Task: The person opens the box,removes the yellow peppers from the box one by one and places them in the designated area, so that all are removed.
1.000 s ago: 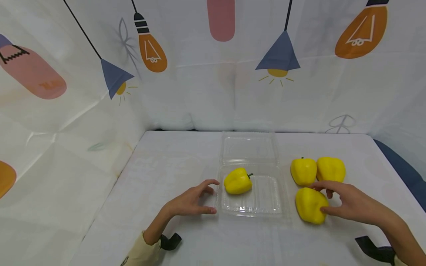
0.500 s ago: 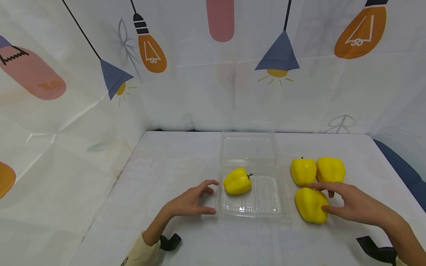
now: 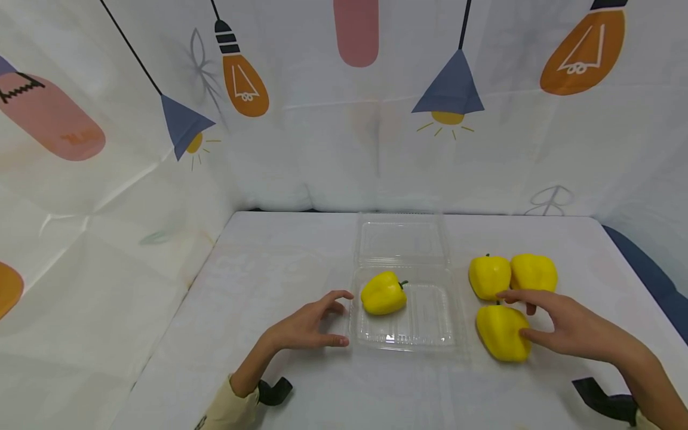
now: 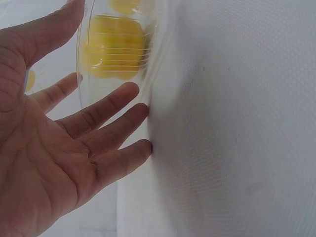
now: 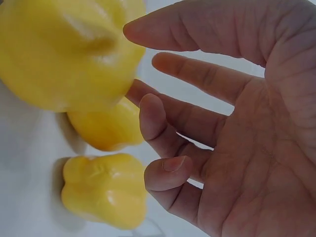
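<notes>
A yellow bell pepper point(image 3: 384, 292) lies on its side in the base of a clear plastic clamshell box point(image 3: 430, 322), stem pointing right. My left hand point(image 3: 309, 322) rests by the box's left edge, fingers and thumb spread; its wrist view shows the fingertips right at the clear wall. On the right, my right hand point(image 3: 570, 325) is beside the nearest yellow bell pepper point(image 3: 502, 334), thumb tip at its side and index finger over its far end. Seen from the right wrist, the fingers point(image 5: 197, 74) are loosely bent and apart, the palm holding nothing.
Two more yellow bell peppers, one with a stem point(image 3: 489, 278) and one to its right point(image 3: 534, 273), sit just behind the nearest one. The box's lid point(image 3: 402, 236) lies folded back on the white table point(image 3: 279, 257). A printed curtain point(image 3: 322, 149) hangs behind.
My right index finger has risen a little from the nearest bell pepper, and that pepper's stem now shows. The left hand and the box have stayed put.
</notes>
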A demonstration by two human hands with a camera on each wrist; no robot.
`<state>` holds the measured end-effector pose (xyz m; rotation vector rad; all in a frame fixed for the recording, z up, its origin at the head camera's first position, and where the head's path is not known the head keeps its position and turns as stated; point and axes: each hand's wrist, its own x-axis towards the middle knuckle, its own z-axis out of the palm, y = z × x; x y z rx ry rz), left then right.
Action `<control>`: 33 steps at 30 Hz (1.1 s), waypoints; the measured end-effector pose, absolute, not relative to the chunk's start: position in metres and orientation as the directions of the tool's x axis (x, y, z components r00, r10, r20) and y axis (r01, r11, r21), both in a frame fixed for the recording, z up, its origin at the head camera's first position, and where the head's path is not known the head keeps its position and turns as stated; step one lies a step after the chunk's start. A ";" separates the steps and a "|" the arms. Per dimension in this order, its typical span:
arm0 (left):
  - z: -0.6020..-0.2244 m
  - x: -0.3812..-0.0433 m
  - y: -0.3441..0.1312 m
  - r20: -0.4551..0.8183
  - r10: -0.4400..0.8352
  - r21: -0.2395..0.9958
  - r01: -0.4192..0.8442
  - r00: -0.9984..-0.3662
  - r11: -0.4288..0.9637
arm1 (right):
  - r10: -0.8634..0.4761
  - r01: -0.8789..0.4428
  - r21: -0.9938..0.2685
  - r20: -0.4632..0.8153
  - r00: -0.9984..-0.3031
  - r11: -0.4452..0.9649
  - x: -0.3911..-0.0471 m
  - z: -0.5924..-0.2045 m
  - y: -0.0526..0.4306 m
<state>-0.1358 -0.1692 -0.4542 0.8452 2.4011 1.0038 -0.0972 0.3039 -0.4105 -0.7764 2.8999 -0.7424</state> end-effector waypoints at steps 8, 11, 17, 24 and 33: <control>-0.454 -0.136 -0.169 -0.134 0.664 0.743 0.368 -0.736 0.558 | -0.461 -0.450 -0.463 0.098 -0.882 0.764 -0.099 -0.405 0.291; -0.453 -0.136 -0.169 -0.135 0.665 0.743 0.369 -0.735 0.558 | -0.444 -0.437 -0.479 0.107 -0.890 0.761 -0.101 -0.405 0.284; -0.452 -0.136 -0.169 -0.134 0.666 0.747 0.367 -0.734 0.555 | -0.425 -0.413 -0.534 0.108 -0.899 0.738 -0.106 -0.404 0.265; -0.454 -0.136 -0.169 -0.127 0.666 0.743 0.375 -0.735 0.555 | -0.417 -0.404 -0.529 0.101 -0.903 0.746 -0.110 -0.402 0.244; -0.452 -0.136 -0.169 -0.123 0.666 0.743 0.377 -0.736 0.554 | -0.396 -0.425 -0.516 0.171 -0.902 0.744 -0.115 -0.408 0.222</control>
